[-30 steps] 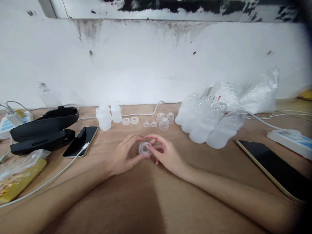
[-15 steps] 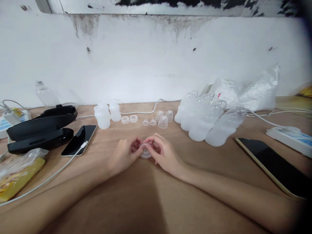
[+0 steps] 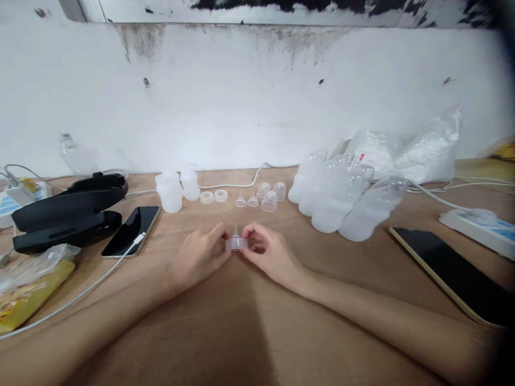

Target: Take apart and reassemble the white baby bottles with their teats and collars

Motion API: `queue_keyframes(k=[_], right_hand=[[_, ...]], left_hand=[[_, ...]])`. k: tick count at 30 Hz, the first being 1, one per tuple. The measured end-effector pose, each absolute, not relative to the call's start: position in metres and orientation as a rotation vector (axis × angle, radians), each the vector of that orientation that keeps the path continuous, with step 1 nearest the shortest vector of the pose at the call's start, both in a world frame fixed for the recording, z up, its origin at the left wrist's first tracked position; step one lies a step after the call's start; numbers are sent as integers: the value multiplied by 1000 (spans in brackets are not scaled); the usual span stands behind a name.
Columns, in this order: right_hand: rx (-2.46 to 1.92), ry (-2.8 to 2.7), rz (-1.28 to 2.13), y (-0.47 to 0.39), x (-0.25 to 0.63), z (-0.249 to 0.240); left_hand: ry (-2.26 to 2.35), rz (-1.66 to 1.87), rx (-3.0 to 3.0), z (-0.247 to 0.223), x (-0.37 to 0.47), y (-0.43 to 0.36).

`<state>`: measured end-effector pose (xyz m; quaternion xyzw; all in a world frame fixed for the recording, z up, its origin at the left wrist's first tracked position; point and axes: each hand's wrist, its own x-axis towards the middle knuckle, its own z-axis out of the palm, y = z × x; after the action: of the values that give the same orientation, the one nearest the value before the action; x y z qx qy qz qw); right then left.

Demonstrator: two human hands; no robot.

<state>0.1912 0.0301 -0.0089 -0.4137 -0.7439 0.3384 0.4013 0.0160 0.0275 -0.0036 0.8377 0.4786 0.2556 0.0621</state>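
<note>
Clamping one ring point(image 3: 236, 245) with one nipple point(image 3: 236, 232) between left hand point(image 3: 201, 254) and right hand point(image 3: 276, 254), mid-tabletop point(image 3: 257, 332). Counting toward far edge: two white rings point(image 3: 221, 196), two loose nipples point(image 3: 240, 201), three clear caps point(image 3: 269, 201).

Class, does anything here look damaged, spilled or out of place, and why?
The white wall looks damaged: brownish stains mark it beneath the white panel, whose ragged black patches look like worn coating. The clear, pointed teat in its translucent ring, between the left hand and right hand, stands upright. No spill shows.

A scuffed white wall point(image 3: 225, 102) with dark marks rises behind a brown tabletop point(image 3: 193, 332).
</note>
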Motion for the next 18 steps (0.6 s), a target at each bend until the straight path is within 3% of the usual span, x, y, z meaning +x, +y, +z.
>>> queue_keyframes(k=[7,14,18], right_hand=[[-1118,-1893,770,29,189,-9],[-955,-1709,1141,30,188,-6],[-939,-1757,1103,27,189,-4]], left_hand=[[1526,740,2547,0,25,28],[1248,914,2296,4,21,27],[1207,935,2269,4,23,25]])
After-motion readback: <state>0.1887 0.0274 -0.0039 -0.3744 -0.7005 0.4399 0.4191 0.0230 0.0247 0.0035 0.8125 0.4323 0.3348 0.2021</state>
